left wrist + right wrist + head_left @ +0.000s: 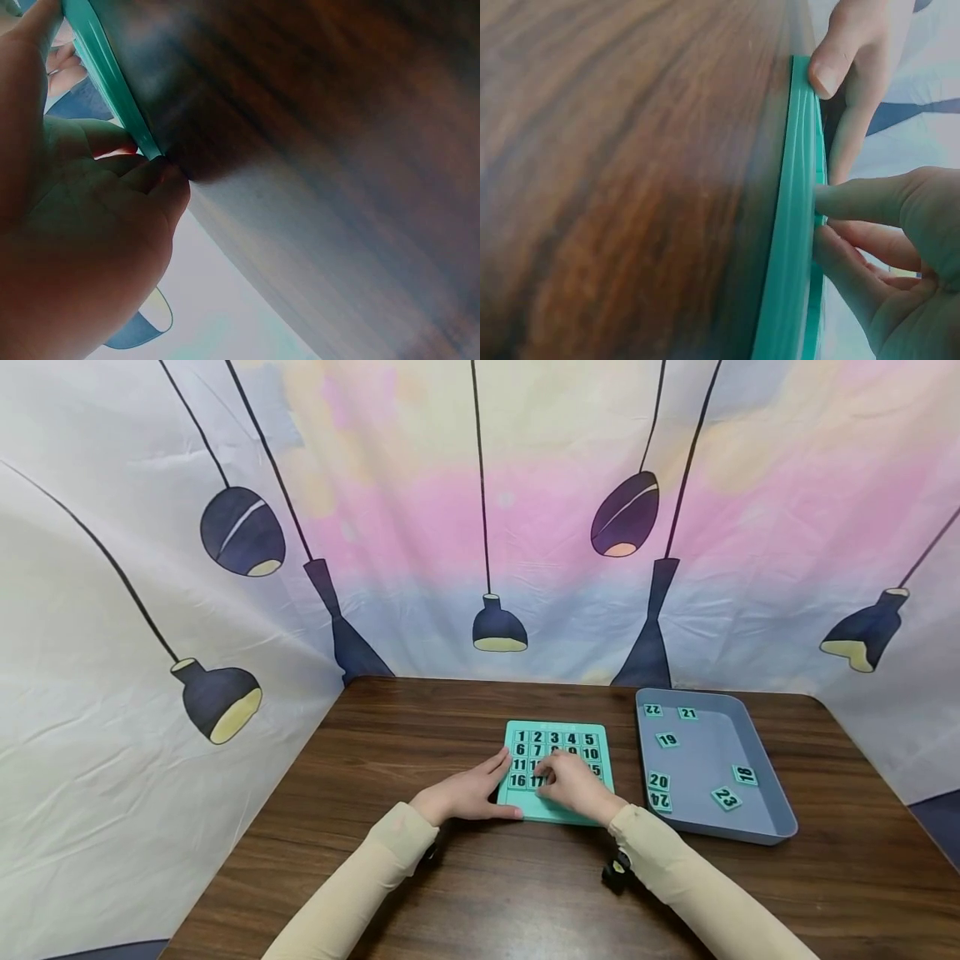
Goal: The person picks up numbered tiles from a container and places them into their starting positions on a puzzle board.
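A teal number board (551, 812) lies flat on the table, with black-numbered tiles in rows. My left hand (471, 792) holds its near left corner, fingers along the left side and thumb at the front edge. In the left wrist view, the fingertips of that hand (97, 217) meet the board's teal edge (112, 71). Over the lower rows, my right hand (576, 787) pinches a number tile against the board, at the tile marked 17 (537, 782). The right hand (900, 247) covers several numbers to the right of it; its thumb and forefinger touch the board's face.
Right of the board stands a grey-blue tray (716, 768) with several loose tiles, among them 22 (653, 710), 19 (667, 740) and 23 (726, 798). The brown wooden table (420, 718) ends at a hanging cloth (427, 527) printed with lamps.
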A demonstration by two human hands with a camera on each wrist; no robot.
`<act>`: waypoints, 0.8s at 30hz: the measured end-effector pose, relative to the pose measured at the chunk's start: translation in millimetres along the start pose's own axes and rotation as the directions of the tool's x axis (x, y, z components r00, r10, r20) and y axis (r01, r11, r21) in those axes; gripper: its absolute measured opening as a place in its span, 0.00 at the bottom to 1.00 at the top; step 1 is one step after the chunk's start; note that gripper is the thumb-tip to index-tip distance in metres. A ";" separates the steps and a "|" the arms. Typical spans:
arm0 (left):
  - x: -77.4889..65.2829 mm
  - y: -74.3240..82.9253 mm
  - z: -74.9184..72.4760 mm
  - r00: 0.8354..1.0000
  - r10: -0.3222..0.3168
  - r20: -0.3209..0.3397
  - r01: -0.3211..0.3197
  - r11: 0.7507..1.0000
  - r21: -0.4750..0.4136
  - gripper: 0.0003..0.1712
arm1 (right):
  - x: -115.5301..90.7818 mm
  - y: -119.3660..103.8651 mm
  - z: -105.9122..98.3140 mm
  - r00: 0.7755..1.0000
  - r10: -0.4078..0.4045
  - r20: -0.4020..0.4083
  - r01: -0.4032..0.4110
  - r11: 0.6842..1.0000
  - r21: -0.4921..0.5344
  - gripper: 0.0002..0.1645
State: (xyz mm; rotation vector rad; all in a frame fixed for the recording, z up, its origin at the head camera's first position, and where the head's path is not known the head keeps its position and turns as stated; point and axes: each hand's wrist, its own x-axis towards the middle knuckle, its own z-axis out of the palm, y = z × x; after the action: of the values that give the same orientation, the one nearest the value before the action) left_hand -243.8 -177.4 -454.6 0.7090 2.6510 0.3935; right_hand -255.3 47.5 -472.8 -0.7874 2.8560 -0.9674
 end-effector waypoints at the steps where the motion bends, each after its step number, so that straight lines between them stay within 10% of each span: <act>1: 0.0 0.0 0.0 1.000 -0.002 0.002 0.002 1.000 0.002 0.60 | -0.4 0.3 0.0 1.000 0.002 0.002 -0.002 1.000 0.007 0.12; 11: 1.4 -1.9 3.7 1.000 0.001 0.003 -0.001 1.000 -0.001 0.60 | -2.9 12.7 -19.1 0.997 0.033 0.063 -0.048 0.970 0.237 0.18; 24: 2.2 -4.7 2.1 1.000 0.024 0.001 -0.024 1.000 0.002 0.61 | -4.8 53.6 -111.6 0.980 0.194 -0.045 -0.156 0.887 0.434 0.33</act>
State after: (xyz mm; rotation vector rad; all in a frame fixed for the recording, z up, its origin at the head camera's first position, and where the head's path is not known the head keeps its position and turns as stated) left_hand -246.7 -179.9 -458.7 0.7419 2.6448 0.3971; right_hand -295.6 149.0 -414.2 -0.4436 2.5630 -1.5547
